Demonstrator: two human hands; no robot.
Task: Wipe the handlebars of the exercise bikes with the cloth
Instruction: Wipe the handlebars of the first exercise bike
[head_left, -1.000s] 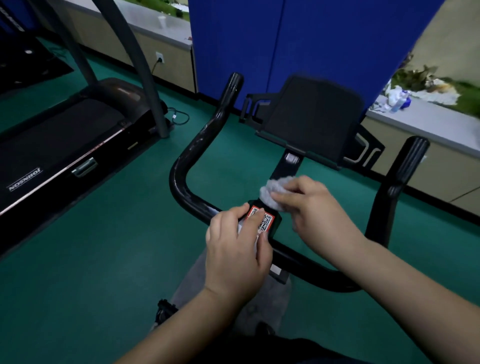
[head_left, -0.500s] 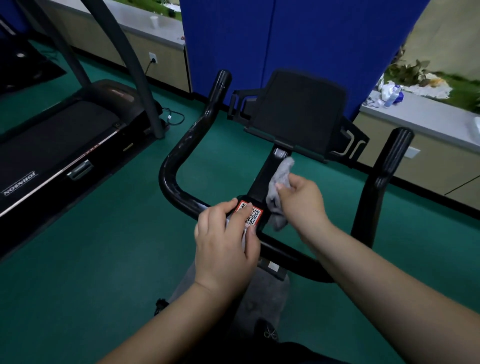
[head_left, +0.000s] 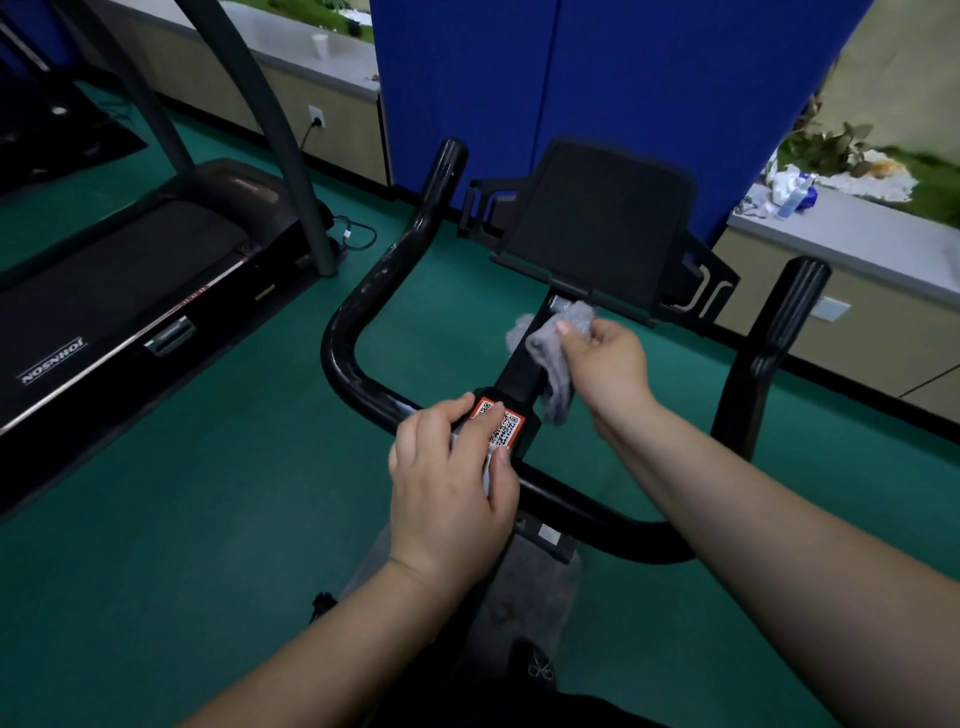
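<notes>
cloth: grey cloth sits just right of frame centre, bunched against the black centre stem that rises from the handlebar to the console holder; one end hangs down beside the stem.
right hand grip: the right hand has thumb and fingers clamped on the cloth, pressing it to the stem's right face.
left hand grip: the left hand lies over the middle clamp by the red-edged sticker, fingers curled over the bar; something pale shows under them, cannot tell what.
key relation: the cloth is on the stem, not on the bar tubes. the bar's long axis runs lower right to centre left across the frame, then both ends turn up toward the top of the frame as the left horn and the right horn.
nearer hand: the cloth hand is nearer the right horn and the lower right stretch of bar; the left horn lies across the stem from it.
judgement: the next wipe likely has to leave the stem and follow a tube lengthwise; the resting left hand covers part of the middle.
surface: glossy black tube, likely slick under the cloth.
room: green floor, a treadmill at upper left, a blue partition behind, a bench at right with bottles on it.
</notes>
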